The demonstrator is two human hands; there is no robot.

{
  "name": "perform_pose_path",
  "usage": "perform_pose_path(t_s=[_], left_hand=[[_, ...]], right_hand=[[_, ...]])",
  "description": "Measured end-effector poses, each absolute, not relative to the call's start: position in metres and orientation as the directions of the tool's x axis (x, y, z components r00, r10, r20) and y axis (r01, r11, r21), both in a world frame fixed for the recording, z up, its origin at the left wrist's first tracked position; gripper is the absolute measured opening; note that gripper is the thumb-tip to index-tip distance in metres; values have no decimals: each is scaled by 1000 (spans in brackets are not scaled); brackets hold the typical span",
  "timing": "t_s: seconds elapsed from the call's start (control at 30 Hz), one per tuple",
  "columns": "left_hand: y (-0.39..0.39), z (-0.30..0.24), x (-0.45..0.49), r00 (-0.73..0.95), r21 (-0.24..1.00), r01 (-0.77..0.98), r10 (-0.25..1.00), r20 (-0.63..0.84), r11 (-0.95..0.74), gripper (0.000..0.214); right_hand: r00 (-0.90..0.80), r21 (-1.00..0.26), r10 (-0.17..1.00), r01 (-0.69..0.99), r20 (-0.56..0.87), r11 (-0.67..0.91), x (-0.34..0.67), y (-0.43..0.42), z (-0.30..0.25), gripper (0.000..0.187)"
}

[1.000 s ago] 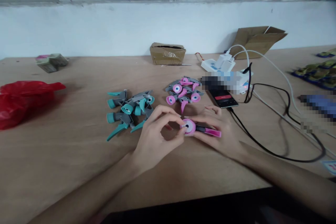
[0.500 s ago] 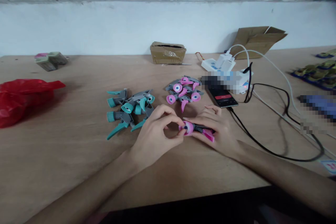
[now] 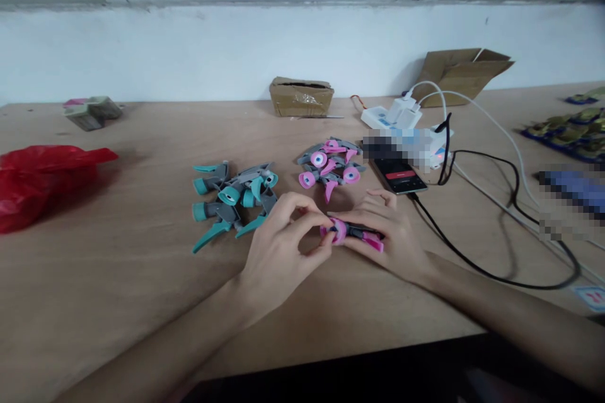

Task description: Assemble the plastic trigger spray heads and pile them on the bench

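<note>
My right hand point(image 3: 390, 230) is wrapped round a pink and grey trigger spray head point(image 3: 373, 240), its pink cap facing left. The thumb and forefinger of my left hand point(image 3: 283, 252) are pinched together at the mouth of that cap. Whatever is between those fingertips is too small and covered to make out. Just beyond my hands lies a cluster of pink and grey spray heads point(image 3: 329, 167), several of them with caps turned toward me. Left of it, near my left wrist, is a group of teal and grey spray heads point(image 3: 231, 195).
A phone point(image 3: 401, 175) with a black cable lies right of the pink cluster. Behind it are a white power strip point(image 3: 375, 117) with chargers and an open carton point(image 3: 458, 72). A small cardboard box point(image 3: 301, 99) stands by the wall. At left lies a red plastic bag point(image 3: 47, 182).
My left fingertips have pushed slightly further into the cap's mouth. The view has shifted a little; the spray heads on the table keep their places.
</note>
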State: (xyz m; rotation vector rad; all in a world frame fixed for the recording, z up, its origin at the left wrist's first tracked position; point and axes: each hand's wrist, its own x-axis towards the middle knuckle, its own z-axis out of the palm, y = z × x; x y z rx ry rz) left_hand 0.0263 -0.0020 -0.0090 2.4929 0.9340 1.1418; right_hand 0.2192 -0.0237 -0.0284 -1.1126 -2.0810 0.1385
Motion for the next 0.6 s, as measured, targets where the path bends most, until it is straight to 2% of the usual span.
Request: perform_pose_path(t_s=[0.13,0.4,0.6], left_hand=[[-2,-8,26,480,447,464,641,599,-765,11],[3,-10,25,550,558,406,681,483,-724,9],[5,-11,24,583,603,351,671,458,-717,10]], right_hand=[[-325,-431,753,662,573,613,220,-24,-30,24],[-333,-419,768,686,546,595,221,-24,-33,24],[-325,-429,777,688,539,585,221,-25,-34,27]])
